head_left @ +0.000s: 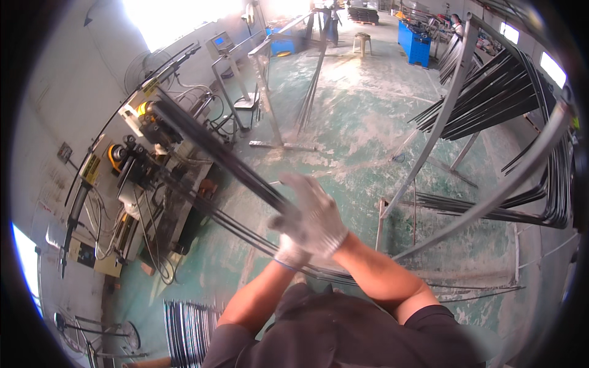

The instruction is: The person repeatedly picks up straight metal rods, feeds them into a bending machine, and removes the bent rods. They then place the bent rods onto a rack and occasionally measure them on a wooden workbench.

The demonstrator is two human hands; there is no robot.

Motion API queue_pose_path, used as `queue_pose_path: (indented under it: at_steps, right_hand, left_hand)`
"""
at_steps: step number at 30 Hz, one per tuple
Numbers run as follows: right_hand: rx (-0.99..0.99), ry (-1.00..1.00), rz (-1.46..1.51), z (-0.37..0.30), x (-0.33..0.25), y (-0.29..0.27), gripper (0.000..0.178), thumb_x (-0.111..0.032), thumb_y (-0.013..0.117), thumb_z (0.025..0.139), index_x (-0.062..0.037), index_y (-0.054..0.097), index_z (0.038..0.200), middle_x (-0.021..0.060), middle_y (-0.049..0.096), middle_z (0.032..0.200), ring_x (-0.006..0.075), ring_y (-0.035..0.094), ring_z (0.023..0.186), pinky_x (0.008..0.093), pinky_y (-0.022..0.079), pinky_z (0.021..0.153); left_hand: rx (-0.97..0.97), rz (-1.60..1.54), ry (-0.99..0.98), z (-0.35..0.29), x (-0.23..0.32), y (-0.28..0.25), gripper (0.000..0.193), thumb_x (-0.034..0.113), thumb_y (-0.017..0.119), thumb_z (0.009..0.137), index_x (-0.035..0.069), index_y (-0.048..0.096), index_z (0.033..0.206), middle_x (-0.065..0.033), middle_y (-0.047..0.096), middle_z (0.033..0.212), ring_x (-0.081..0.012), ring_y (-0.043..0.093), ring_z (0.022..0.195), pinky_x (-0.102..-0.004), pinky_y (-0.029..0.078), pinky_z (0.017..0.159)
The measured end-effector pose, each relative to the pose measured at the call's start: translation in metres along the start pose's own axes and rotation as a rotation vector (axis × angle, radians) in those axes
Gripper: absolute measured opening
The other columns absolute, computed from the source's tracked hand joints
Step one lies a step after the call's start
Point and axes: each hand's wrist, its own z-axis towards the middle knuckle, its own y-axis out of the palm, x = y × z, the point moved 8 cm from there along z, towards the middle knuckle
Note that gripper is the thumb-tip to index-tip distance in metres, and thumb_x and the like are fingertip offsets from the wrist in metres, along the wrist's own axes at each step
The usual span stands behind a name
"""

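My right hand (319, 216), in a pale work glove, is at the near end of a bundle of dark metal bars (227, 161). Its fingers stretch forward, apart and smeared by motion. Partly hidden beneath it, my gloved left hand (291, 250) is closed around the end of these bars. The bundle slants up and away to the left, towards a bench machine (138, 162) with clamp heads. Below it, several thin dark rods (239, 230) run from the machine past my left wrist.
A grey metal rack (448, 116) on the right carries many bent dark rods (491, 92). More rods (187, 328) lie in a row at lower left. Farther off stand a metal frame (265, 92), a stool (362, 44), a blue cabinet (413, 44) and other people.
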Motion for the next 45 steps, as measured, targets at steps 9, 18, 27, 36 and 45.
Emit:
queue_pose_path:
  at_steps: [9, 18, 27, 36, 45]
  right_hand:
    - [-0.589, 0.601, -0.388, -0.088, 0.258, 0.073, 0.034, -0.018, 0.072, 0.086, -0.0099, 0.069, 0.119, 0.0206, 0.076, 0.108, 0.0400, 0.075, 0.106, 0.0502, 0.060, 0.092]
    - [-0.325, 0.472, -0.771, 0.045, 0.385, -0.035, 0.021, -0.015, 0.082, 0.078, -0.0140, 0.075, 0.098, 0.0116, 0.077, 0.096, 0.0348, 0.074, 0.097, 0.0475, 0.059, 0.089]
    - [0.594, 0.414, -0.159, 0.169, 0.594, -0.112, 0.029, 0.008, 0.079, 0.083, -0.0059, 0.073, 0.108, 0.0020, 0.075, 0.099, 0.0126, 0.070, 0.088, 0.0306, 0.058, 0.085]
    - [0.273, 0.461, -0.038, 0.437, 0.710, 0.000, 0.036, 0.022, 0.059, 0.088, -0.0049, 0.071, 0.109, 0.0026, 0.074, 0.096, 0.0084, 0.069, 0.080, 0.0245, 0.058, 0.074]
    - [0.017, 0.183, -0.227, 0.704, 0.726, 0.151, 0.023, 0.003, 0.072, 0.092, -0.0074, 0.072, 0.112, 0.0126, 0.080, 0.100, 0.0228, 0.079, 0.094, 0.0349, 0.062, 0.086]
  left_hand:
    - [0.102, -0.633, 0.106, 0.172, 0.157, -0.135, 0.039, 0.038, 0.071, 0.103, 0.014, 0.053, 0.079, -0.0008, 0.043, 0.074, -0.0216, 0.042, 0.070, -0.0383, 0.040, 0.072]
    - [0.232, -0.849, 0.203, 0.333, 0.224, -0.274, 0.035, 0.034, 0.071, 0.106, 0.013, 0.054, 0.084, 0.0007, 0.037, 0.074, -0.0178, 0.042, 0.070, -0.0372, 0.050, 0.081]
    - [0.336, -1.006, 0.237, 0.485, 0.211, -0.380, 0.036, 0.030, 0.068, 0.106, 0.016, 0.050, 0.078, 0.0044, 0.039, 0.071, -0.0143, 0.045, 0.068, -0.0366, 0.052, 0.084]
    - [0.810, -0.943, 0.386, 0.561, 0.210, -0.495, 0.032, 0.025, 0.068, 0.104, 0.009, 0.057, 0.080, -0.0038, 0.051, 0.070, -0.0228, 0.058, 0.070, -0.0460, 0.060, 0.089]
    - [1.066, -1.059, 0.322, 0.667, 0.140, -0.658, 0.032, 0.021, 0.058, 0.106, 0.008, 0.053, 0.076, -0.0100, 0.060, 0.071, -0.0303, 0.065, 0.072, -0.0551, 0.063, 0.088]
